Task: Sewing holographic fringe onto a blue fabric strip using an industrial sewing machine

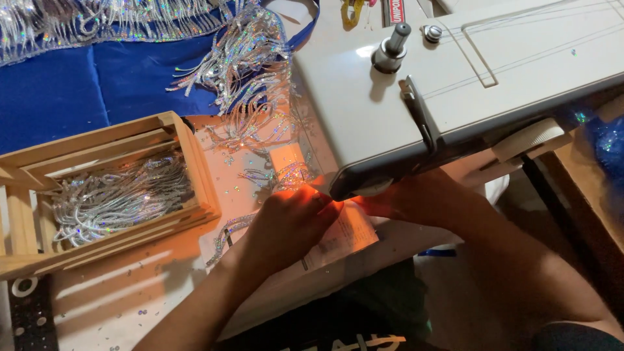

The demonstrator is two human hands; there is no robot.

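Observation:
My left hand (289,221) rests on the machine bed just left of the needle area, fingers curled down onto a strip of silver sequin fringe (286,172) that runs under the white sewing machine (455,84). My right hand (416,198) reaches in from the right under the machine head, its fingertips hidden beneath it beside the left hand. The machine's lamp lights both hands orange. Whether the right hand grips the trim cannot be seen.
A wooden crate (195,162) at the left holds several silver sequin strands (110,198). Blue fabric (84,84) with more sequin fringe lies at the back left. A printed paper (344,237) lies under my hands. Loose sequins dot the table (130,292).

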